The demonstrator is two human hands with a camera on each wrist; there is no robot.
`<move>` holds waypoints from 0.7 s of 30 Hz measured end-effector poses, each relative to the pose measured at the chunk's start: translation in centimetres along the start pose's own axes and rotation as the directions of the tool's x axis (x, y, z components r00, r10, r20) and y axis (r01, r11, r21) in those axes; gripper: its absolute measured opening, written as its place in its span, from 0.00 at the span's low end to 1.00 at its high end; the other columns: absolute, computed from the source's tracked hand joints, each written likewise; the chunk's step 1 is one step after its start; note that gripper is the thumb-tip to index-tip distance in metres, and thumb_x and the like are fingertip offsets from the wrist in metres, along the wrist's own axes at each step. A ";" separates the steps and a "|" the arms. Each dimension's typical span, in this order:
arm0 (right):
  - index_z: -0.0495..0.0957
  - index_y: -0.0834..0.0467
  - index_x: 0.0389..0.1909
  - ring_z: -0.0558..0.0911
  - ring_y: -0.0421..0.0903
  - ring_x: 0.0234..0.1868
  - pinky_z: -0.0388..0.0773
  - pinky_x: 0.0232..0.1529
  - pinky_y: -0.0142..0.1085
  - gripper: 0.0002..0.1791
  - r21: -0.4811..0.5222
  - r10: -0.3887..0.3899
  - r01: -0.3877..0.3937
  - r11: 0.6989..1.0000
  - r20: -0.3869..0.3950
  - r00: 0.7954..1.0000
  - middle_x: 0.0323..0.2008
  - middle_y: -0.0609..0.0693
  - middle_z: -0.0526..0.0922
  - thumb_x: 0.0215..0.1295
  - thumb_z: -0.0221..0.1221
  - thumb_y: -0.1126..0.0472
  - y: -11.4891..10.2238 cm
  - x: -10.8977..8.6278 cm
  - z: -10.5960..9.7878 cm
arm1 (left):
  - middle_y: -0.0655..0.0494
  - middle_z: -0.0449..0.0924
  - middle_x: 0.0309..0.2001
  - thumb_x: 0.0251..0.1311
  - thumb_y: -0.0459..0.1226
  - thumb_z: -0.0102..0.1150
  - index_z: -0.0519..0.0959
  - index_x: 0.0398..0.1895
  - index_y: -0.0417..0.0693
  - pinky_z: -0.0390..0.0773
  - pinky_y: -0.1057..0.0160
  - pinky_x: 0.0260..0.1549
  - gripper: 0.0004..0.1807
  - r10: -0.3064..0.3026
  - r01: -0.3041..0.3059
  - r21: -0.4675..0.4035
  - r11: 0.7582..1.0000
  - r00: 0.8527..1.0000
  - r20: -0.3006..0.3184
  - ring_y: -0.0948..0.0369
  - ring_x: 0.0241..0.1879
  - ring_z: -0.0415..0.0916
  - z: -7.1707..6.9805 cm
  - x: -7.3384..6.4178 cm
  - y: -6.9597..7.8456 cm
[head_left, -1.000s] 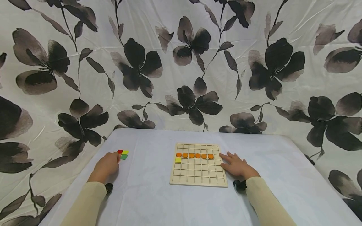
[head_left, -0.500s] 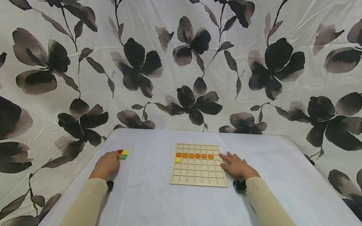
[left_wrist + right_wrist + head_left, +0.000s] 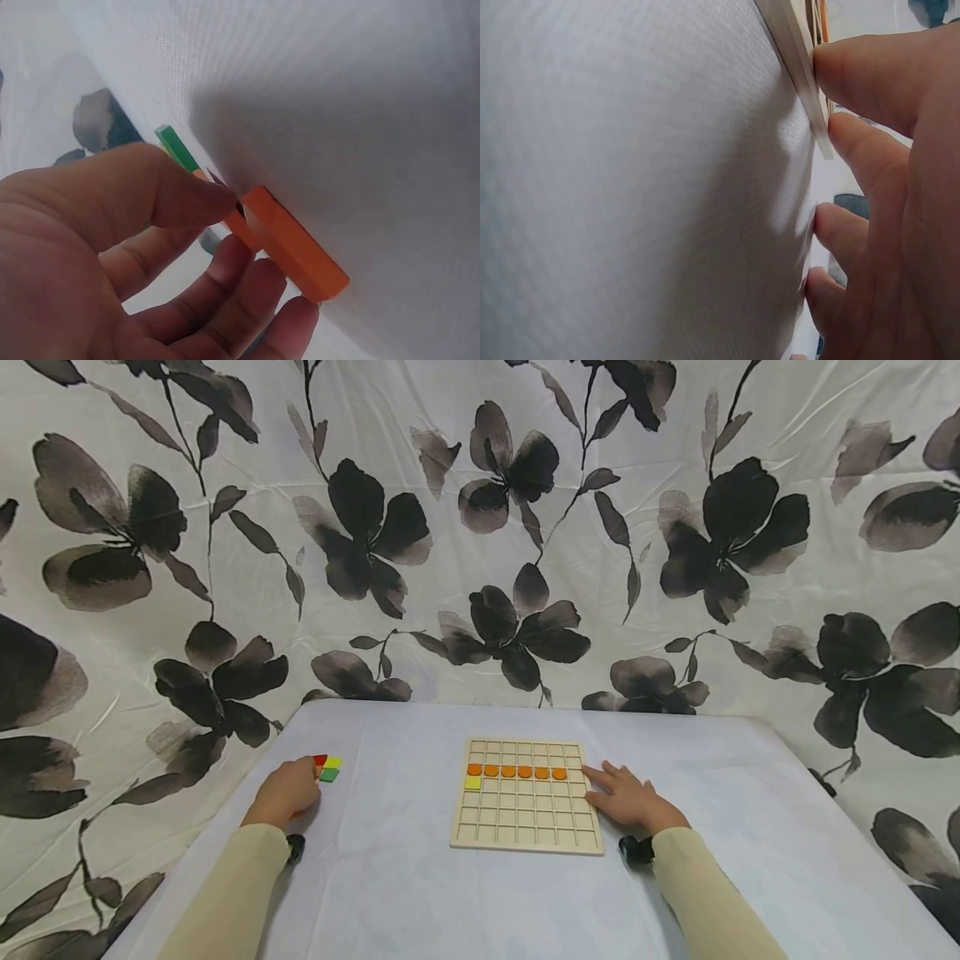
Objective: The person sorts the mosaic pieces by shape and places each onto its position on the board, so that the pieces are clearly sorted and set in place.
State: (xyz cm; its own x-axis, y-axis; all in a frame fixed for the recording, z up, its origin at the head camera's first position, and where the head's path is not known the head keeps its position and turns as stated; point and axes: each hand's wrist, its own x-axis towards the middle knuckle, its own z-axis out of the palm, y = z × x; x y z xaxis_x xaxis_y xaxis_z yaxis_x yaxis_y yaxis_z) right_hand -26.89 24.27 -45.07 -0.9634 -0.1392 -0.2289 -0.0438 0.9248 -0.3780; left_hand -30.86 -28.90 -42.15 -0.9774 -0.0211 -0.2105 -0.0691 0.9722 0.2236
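Nearest you, two beige sleeves (image 3: 228, 893) reach forward over the white-covered table (image 3: 390, 893), and a small black device (image 3: 296, 847) sits at your left wrist, with another, a second black device (image 3: 636, 852), at your right. Your right hand (image 3: 630, 800) lies with its fingers spread and fairly straight, palm down; its thumb and a finger touch the edge of the pale gridded board (image 3: 525, 827), and it grips nothing. Well to its left, your left hand (image 3: 281, 793) has its fingers bent and its thumb drawn towards them. Its fingertips touch an orange block (image 3: 296, 247), but you cannot tell whether anything is pinched between thumb and fingers.

Just beyond your left fingertips, on the side towards the board, lie a green piece (image 3: 329, 775), a yellow piece (image 3: 333, 763) and a red piece (image 3: 320, 760), close together. The board lies flat between your hands, nearer the right one. On it, at the end facing your left hand, is a yellow square (image 3: 473, 783); just beyond that, six orange pieces (image 3: 508, 772) run in a row towards your right hand. Past the table hangs a white cloth with dark flowers (image 3: 360, 539).
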 end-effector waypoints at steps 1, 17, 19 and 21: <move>0.58 0.46 0.74 0.47 0.70 0.74 0.40 0.65 0.72 0.32 0.001 0.000 0.000 1.000 -0.001 1.000 0.75 0.63 0.52 0.71 0.46 0.42 0.0 0.0 0.0 | 0.35 0.75 0.44 0.57 0.33 0.55 0.67 0.51 0.28 0.74 0.46 0.45 0.21 -0.011 0.011 -0.006 1.000 1.000 0.009 0.47 0.38 0.70 0.0 0.1 0.0; 0.58 0.46 0.74 0.47 0.71 0.74 0.40 0.65 0.72 0.32 0.003 0.001 -0.001 1.000 0.002 1.000 0.75 0.63 0.52 0.71 0.46 0.42 0.0 0.1 -0.1 | 0.37 0.73 0.40 0.56 0.36 0.59 0.67 0.51 0.23 0.75 0.45 0.48 0.26 -0.058 0.060 -0.019 0.998 0.994 0.088 0.47 0.39 0.69 -0.2 0.2 0.1; 0.58 0.46 0.73 0.47 0.71 0.74 0.40 0.65 0.72 0.32 0.001 0.002 -0.002 1.000 0.000 1.000 0.75 0.63 0.52 0.72 0.46 0.42 0.1 0.1 -0.1 | 0.37 0.73 0.40 0.55 0.36 0.59 0.67 0.51 0.23 0.75 0.45 0.47 0.26 -0.056 0.057 -0.017 0.998 0.995 0.083 0.47 0.39 0.69 -0.4 0.0 0.4; 0.58 0.46 0.73 0.47 0.71 0.74 0.40 0.65 0.72 0.31 0.000 0.004 -0.004 1.000 -0.001 1.000 0.75 0.63 0.52 0.72 0.46 0.42 0.0 0.1 -0.1 | 0.37 0.72 0.41 0.55 0.36 0.59 0.67 0.51 0.23 0.75 0.46 0.47 0.26 -0.053 0.054 -0.012 0.998 0.996 0.076 0.47 0.39 0.69 -0.6 -0.1 0.6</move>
State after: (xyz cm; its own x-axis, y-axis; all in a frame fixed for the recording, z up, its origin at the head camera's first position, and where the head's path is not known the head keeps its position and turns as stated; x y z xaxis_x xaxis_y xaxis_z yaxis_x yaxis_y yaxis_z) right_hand -27.01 24.34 -45.01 -0.9639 -0.1353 -0.2294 -0.0400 0.9252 -0.3774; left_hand -30.92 -28.40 -41.46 -0.9545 -0.0544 -0.2933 -0.1239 0.9668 0.2237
